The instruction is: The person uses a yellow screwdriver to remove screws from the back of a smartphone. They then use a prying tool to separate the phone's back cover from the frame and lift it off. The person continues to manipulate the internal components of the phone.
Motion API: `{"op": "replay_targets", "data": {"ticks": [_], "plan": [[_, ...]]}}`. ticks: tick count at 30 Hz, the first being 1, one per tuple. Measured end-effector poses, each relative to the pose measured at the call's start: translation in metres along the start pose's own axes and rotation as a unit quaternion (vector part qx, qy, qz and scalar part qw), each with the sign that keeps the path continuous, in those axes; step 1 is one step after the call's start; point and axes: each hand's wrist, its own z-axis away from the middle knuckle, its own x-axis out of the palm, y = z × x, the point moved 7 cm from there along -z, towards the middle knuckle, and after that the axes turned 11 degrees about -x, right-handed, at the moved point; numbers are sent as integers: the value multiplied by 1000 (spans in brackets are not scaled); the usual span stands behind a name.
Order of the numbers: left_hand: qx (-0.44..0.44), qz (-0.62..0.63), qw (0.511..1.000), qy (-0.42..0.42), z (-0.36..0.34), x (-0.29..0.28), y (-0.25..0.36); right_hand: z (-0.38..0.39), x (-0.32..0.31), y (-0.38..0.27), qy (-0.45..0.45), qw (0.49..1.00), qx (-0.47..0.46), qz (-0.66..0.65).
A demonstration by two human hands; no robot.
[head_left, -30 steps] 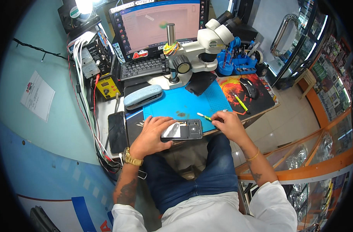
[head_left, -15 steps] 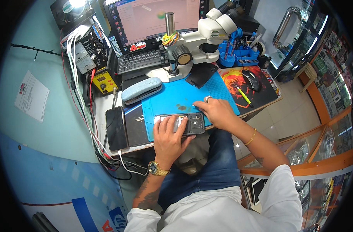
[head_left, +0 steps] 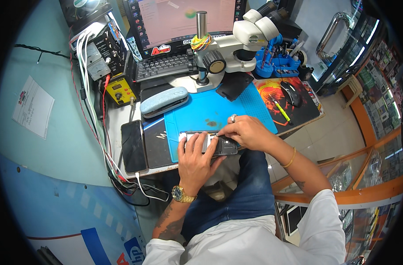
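A smartphone with its back off (head_left: pixel 229 147) lies at the near edge of the blue work mat (head_left: pixel 184 119), its dark inner parts and a pale section showing. My left hand (head_left: pixel 196 155) grips it from the near side, fingers laid over its top and the thumb at its near edge. My right hand (head_left: pixel 249 133) bends over the phone's far edge with thumb and fingertips pinched together at the inner parts. Whatever is between those fingertips is too small to make out.
A blue-grey case (head_left: pixel 165 102) and a dark phone (head_left: pixel 134 145) with a white cable lie to the left. Behind the mat stands a microscope (head_left: pixel 250 33), near a black flat panel (head_left: pixel 233 86). A yellow-green pen (head_left: pixel 282 111) and a mouse (head_left: pixel 290 93) are at right.
My right hand has come down from beside the phone onto its far edge, its fingers now pinched there. The left hand keeps its hold; the whole view has shifted slightly.
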Motion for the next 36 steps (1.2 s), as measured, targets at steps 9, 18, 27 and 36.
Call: {"op": "replay_targets", "data": {"ticks": [9,18,27,36], "plan": [[-2,22,1000,4,1,1,-2,-3,2,-4,-7,1000,3,14],[2,17,1000,15,1,1,-4,4,5,0,48,999,-2,-19],[-1,15,1000,12,2,2,-4,0,5,-6,27,1000,7,-6],[-4,18,1000,9,3,2,-4,10,11,-23,90,994,4,69]]}}
